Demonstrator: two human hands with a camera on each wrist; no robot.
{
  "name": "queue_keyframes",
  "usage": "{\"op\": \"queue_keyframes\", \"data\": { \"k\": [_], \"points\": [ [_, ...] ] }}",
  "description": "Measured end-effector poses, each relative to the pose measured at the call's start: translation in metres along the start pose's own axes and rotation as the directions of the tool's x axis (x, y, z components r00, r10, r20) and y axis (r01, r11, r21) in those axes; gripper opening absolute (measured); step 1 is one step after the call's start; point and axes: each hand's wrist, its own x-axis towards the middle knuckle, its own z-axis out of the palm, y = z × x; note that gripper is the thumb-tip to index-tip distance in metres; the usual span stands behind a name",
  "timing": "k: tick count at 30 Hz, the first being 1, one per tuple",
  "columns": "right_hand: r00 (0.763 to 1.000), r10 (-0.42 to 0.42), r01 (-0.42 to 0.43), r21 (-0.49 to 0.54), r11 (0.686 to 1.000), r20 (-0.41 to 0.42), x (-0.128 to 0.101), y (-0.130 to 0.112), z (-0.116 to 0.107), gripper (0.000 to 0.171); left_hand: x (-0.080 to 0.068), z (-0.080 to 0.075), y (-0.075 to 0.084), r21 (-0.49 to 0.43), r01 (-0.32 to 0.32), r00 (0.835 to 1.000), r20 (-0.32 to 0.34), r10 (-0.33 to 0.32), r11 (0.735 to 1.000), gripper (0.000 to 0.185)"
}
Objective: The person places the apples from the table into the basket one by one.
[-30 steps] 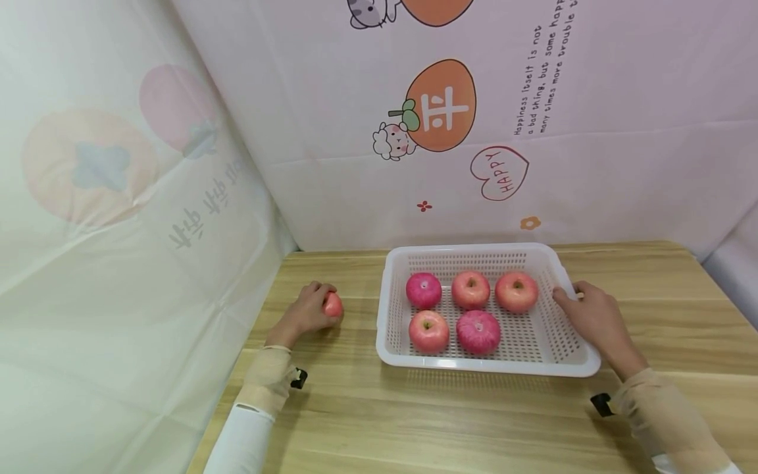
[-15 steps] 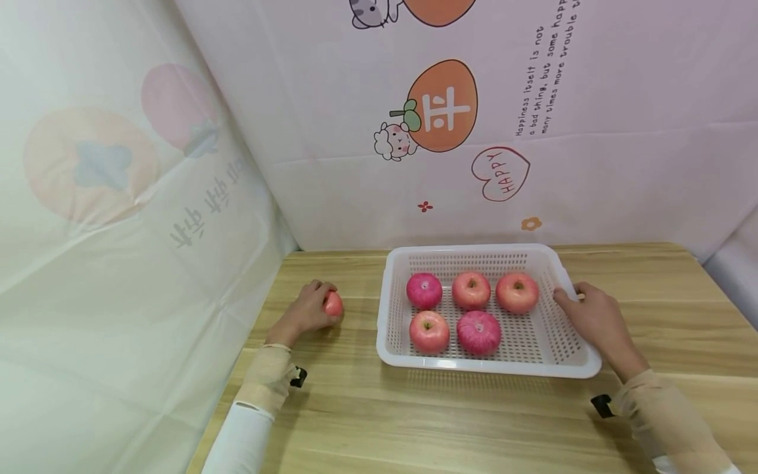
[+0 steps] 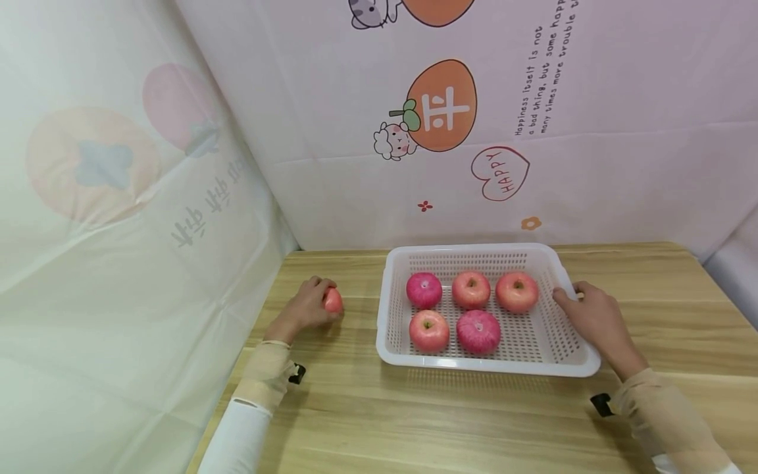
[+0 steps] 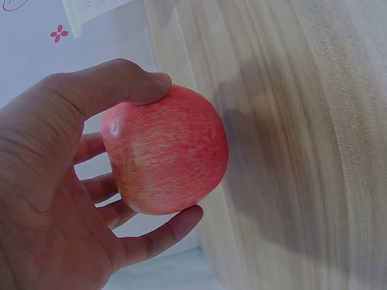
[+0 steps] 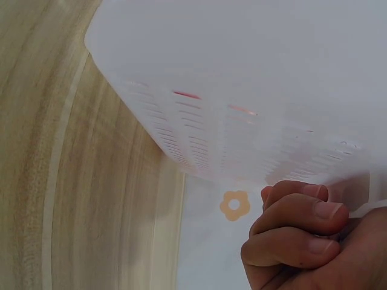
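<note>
At the left of the table my left hand (image 3: 309, 304) holds a red apple (image 4: 169, 151), thumb on one side and fingers round the other. A shadow lies on the wood beside the apple in the left wrist view. Right of it stands a white perforated basket (image 3: 385, 309). My right hand (image 3: 595, 322) grips the basket's right rim, its fingers (image 5: 290, 248) curled beneath it in the right wrist view. Inside the basket are several apples, some pale red like this apple (image 3: 429, 331), others deep pink like this apple (image 3: 478, 332).
The wooden table (image 3: 367, 421) meets a white printed cloth (image 3: 331, 184) at the back. Another pale cloth (image 3: 148, 316) hangs along the left side. Bare wood lies between the left hand and the basket, and in front of the basket.
My left hand has shifted very slightly away from me with the apple in its grasp. The right hand and the basket stay where they were.
</note>
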Motion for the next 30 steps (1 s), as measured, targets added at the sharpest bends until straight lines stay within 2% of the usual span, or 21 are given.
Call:
{"op": "queue_keyframes", "data": {
  "k": [9,30],
  "points": [
    [1.0,0.0,0.0,-0.008,1.0,0.004,0.002,0.001,0.001,0.074,0.0,-0.002,-0.001,0.006,-0.004,1.0,-0.004,0.004,1.0,0.069],
    [1.0,0.004,-0.004,-0.018,1.0,-0.002,0.003,0.002,0.0,0.073,0.0,-0.017,0.016,0.047,-0.042,0.998,-0.045,0.044,0.998,0.07]
  ]
}}
